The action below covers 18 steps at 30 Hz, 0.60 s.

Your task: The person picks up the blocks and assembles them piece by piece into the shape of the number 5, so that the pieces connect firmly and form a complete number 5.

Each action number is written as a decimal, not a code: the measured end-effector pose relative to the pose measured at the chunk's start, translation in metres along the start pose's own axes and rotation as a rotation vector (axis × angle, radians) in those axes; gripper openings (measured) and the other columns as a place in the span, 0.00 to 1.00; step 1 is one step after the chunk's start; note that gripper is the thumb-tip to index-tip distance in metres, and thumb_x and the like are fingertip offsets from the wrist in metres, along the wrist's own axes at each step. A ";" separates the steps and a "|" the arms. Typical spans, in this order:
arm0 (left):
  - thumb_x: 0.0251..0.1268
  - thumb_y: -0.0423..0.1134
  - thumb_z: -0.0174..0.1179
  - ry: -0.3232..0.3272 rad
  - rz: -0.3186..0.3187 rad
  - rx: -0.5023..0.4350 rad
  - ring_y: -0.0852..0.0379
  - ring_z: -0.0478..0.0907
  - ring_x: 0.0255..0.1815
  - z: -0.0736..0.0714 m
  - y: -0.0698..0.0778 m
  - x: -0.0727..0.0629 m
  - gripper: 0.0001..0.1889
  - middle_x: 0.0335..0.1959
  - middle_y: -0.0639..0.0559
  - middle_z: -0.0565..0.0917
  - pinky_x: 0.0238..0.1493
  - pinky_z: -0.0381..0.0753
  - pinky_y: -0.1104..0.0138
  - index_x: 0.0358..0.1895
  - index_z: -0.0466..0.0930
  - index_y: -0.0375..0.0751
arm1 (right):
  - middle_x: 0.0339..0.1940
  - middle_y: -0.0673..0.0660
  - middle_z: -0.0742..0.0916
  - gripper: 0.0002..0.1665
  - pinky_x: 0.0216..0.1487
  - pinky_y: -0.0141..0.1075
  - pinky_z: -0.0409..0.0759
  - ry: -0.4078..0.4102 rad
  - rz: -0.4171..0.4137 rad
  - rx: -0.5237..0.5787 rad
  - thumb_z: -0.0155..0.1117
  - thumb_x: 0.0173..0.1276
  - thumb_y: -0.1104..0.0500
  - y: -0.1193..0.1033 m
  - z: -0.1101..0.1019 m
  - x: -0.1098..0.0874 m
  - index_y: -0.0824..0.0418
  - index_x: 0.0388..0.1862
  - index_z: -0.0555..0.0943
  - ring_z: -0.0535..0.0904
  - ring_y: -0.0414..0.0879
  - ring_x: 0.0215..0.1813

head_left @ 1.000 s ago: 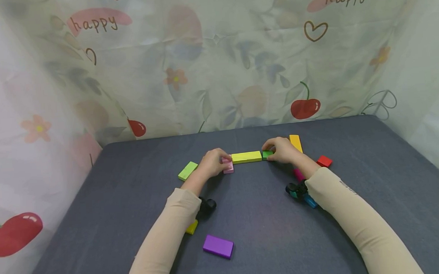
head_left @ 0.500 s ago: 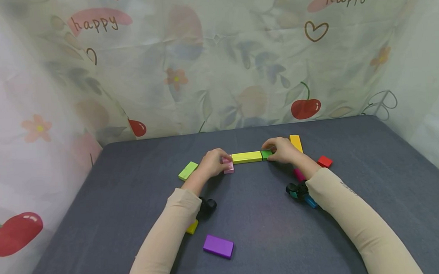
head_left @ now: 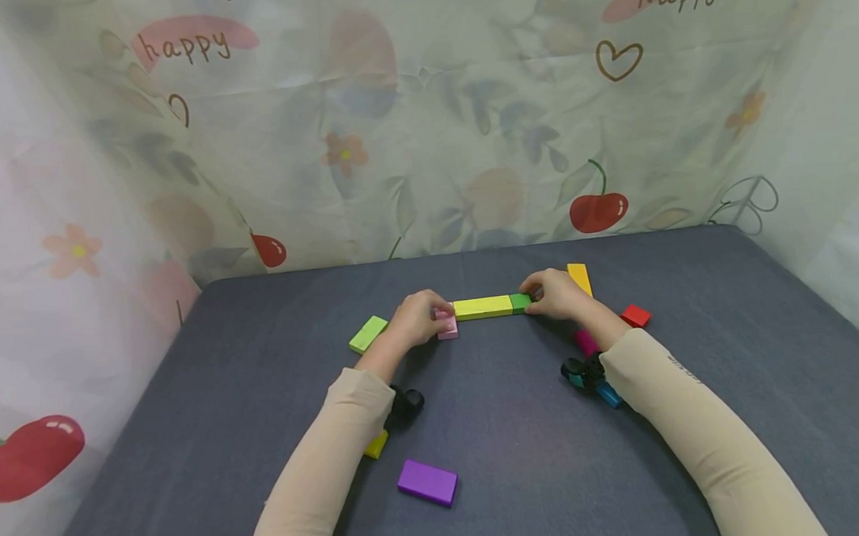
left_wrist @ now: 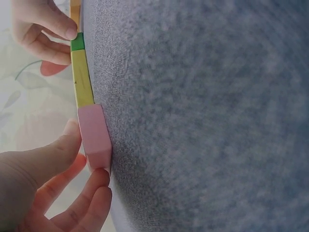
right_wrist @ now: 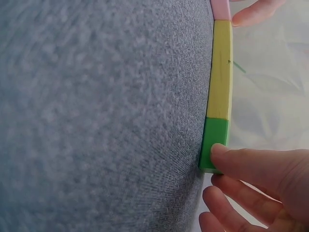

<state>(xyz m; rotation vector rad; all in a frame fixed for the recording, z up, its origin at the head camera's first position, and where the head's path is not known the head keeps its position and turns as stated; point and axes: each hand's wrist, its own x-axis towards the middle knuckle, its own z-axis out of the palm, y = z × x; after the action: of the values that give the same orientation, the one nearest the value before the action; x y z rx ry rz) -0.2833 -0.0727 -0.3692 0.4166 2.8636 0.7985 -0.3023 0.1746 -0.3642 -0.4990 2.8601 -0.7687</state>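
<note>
A pink block [head_left: 447,333], a long yellow block [head_left: 482,308] and a small green block [head_left: 520,303] lie end to end near the back of the dark table. My left hand [head_left: 414,318] holds the pink block; in the left wrist view the thumb is along one side and a fingertip at its near end. At the opposite end, my right hand [head_left: 553,295] has the green block [right_wrist: 215,135] between thumb and fingers, its thumb on the face. The green block meets the yellow block [right_wrist: 220,72] with no visible gap.
An orange block [head_left: 579,279] lies behind my right hand, with a red block [head_left: 635,315], a magenta block [head_left: 586,341] and a blue block [head_left: 609,395] around that forearm. A lime block [head_left: 368,334], another yellow block [head_left: 376,445] and a purple block [head_left: 428,482] lie left and front.
The green block has slid left, closing the small gap to the yellow block. My right hand then shifts slightly right, uncovering more of the green block. The left hand stays put.
</note>
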 end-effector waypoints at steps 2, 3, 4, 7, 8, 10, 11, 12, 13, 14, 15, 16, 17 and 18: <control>0.59 0.35 0.63 -0.001 -0.003 -0.006 0.50 0.75 0.55 0.000 0.000 0.000 0.13 0.53 0.46 0.80 0.59 0.74 0.58 0.47 0.84 0.42 | 0.50 0.70 0.82 0.21 0.52 0.47 0.79 0.004 -0.001 0.001 0.64 0.59 0.66 0.000 0.000 0.000 0.73 0.51 0.77 0.80 0.60 0.50; 0.59 0.35 0.63 0.000 -0.003 -0.008 0.50 0.75 0.55 0.000 0.000 0.000 0.13 0.53 0.46 0.80 0.59 0.74 0.58 0.47 0.84 0.42 | 0.50 0.70 0.82 0.21 0.52 0.47 0.79 0.005 -0.003 0.000 0.64 0.60 0.66 0.000 0.000 0.000 0.73 0.51 0.77 0.80 0.60 0.50; 0.59 0.35 0.63 0.000 -0.005 -0.009 0.50 0.75 0.55 0.000 0.000 0.000 0.13 0.53 0.46 0.80 0.59 0.74 0.58 0.47 0.84 0.42 | 0.50 0.70 0.82 0.21 0.52 0.47 0.79 0.005 -0.004 0.001 0.64 0.60 0.66 0.000 0.001 0.000 0.73 0.51 0.77 0.80 0.60 0.50; 0.58 0.36 0.63 0.004 -0.009 -0.009 0.51 0.75 0.55 0.000 0.000 -0.001 0.13 0.53 0.47 0.80 0.58 0.74 0.58 0.48 0.84 0.42 | 0.50 0.70 0.82 0.20 0.51 0.47 0.80 0.004 -0.008 0.002 0.64 0.60 0.66 0.000 0.001 -0.001 0.73 0.51 0.78 0.80 0.60 0.50; 0.58 0.36 0.63 0.007 -0.009 -0.008 0.51 0.75 0.55 0.000 0.000 -0.001 0.13 0.53 0.47 0.80 0.58 0.74 0.58 0.48 0.84 0.42 | 0.50 0.70 0.82 0.20 0.51 0.46 0.80 0.004 -0.009 0.003 0.64 0.60 0.66 0.000 0.001 -0.001 0.73 0.51 0.78 0.80 0.60 0.50; 0.58 0.36 0.64 0.012 -0.010 -0.006 0.51 0.75 0.54 0.000 0.000 -0.001 0.13 0.52 0.47 0.80 0.58 0.74 0.58 0.48 0.84 0.42 | 0.50 0.70 0.82 0.20 0.51 0.46 0.80 0.003 -0.011 0.006 0.64 0.60 0.66 0.000 0.001 -0.001 0.73 0.51 0.78 0.80 0.60 0.50; 0.58 0.36 0.64 0.012 -0.010 -0.006 0.51 0.75 0.54 0.000 0.000 -0.001 0.13 0.52 0.47 0.80 0.58 0.74 0.58 0.48 0.84 0.42 | 0.50 0.70 0.82 0.20 0.51 0.46 0.79 0.003 -0.012 0.008 0.64 0.60 0.66 0.000 0.001 -0.001 0.73 0.51 0.78 0.80 0.60 0.50; 0.58 0.36 0.64 0.012 -0.010 -0.007 0.51 0.75 0.54 0.000 0.001 -0.001 0.13 0.52 0.47 0.81 0.58 0.74 0.58 0.48 0.84 0.42 | 0.50 0.70 0.82 0.20 0.52 0.47 0.79 0.002 -0.013 0.010 0.64 0.60 0.66 0.000 0.001 -0.001 0.73 0.51 0.78 0.80 0.60 0.50; 0.58 0.36 0.64 0.011 -0.011 -0.007 0.51 0.75 0.54 0.000 0.001 -0.001 0.13 0.52 0.47 0.81 0.58 0.74 0.58 0.48 0.84 0.42 | 0.50 0.70 0.82 0.20 0.52 0.47 0.79 0.002 -0.014 0.011 0.64 0.60 0.66 0.000 0.001 -0.001 0.73 0.51 0.78 0.80 0.60 0.50; 0.58 0.36 0.64 0.010 -0.012 -0.007 0.51 0.75 0.55 0.000 0.001 -0.001 0.13 0.52 0.47 0.81 0.58 0.74 0.58 0.48 0.84 0.42 | 0.50 0.70 0.82 0.20 0.52 0.47 0.79 0.002 -0.015 0.009 0.64 0.60 0.66 0.000 0.001 0.000 0.72 0.52 0.78 0.80 0.60 0.50; 0.58 0.35 0.63 0.009 -0.011 -0.007 0.51 0.75 0.55 0.000 0.001 -0.001 0.13 0.52 0.47 0.80 0.59 0.74 0.58 0.48 0.84 0.42 | 0.50 0.70 0.82 0.20 0.52 0.47 0.79 0.002 -0.015 0.008 0.64 0.60 0.66 0.000 0.001 0.000 0.72 0.52 0.78 0.80 0.60 0.50; 0.58 0.35 0.63 0.007 -0.012 -0.006 0.50 0.75 0.55 0.000 0.001 -0.001 0.13 0.53 0.46 0.80 0.59 0.74 0.58 0.48 0.84 0.42 | 0.51 0.70 0.82 0.20 0.52 0.47 0.79 0.003 -0.016 0.007 0.64 0.60 0.66 0.000 0.001 0.000 0.72 0.52 0.78 0.80 0.60 0.50; 0.59 0.35 0.63 0.006 -0.012 -0.007 0.50 0.75 0.55 0.000 0.001 -0.001 0.13 0.53 0.46 0.80 0.59 0.74 0.58 0.48 0.84 0.42 | 0.51 0.70 0.82 0.21 0.52 0.47 0.79 0.003 -0.016 0.007 0.64 0.60 0.66 0.000 0.002 0.000 0.72 0.52 0.78 0.80 0.61 0.50; 0.59 0.35 0.63 0.006 -0.012 -0.006 0.50 0.75 0.55 0.000 0.001 -0.001 0.13 0.53 0.46 0.80 0.58 0.74 0.58 0.48 0.84 0.42 | 0.51 0.70 0.82 0.21 0.52 0.47 0.79 0.003 -0.016 0.007 0.64 0.60 0.66 0.000 0.002 0.000 0.72 0.52 0.78 0.80 0.61 0.51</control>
<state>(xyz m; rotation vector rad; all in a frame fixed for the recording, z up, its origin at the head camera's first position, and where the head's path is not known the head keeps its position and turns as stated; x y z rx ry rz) -0.2822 -0.0721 -0.3684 0.3964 2.8655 0.8071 -0.3021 0.1741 -0.3660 -0.5209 2.8583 -0.7823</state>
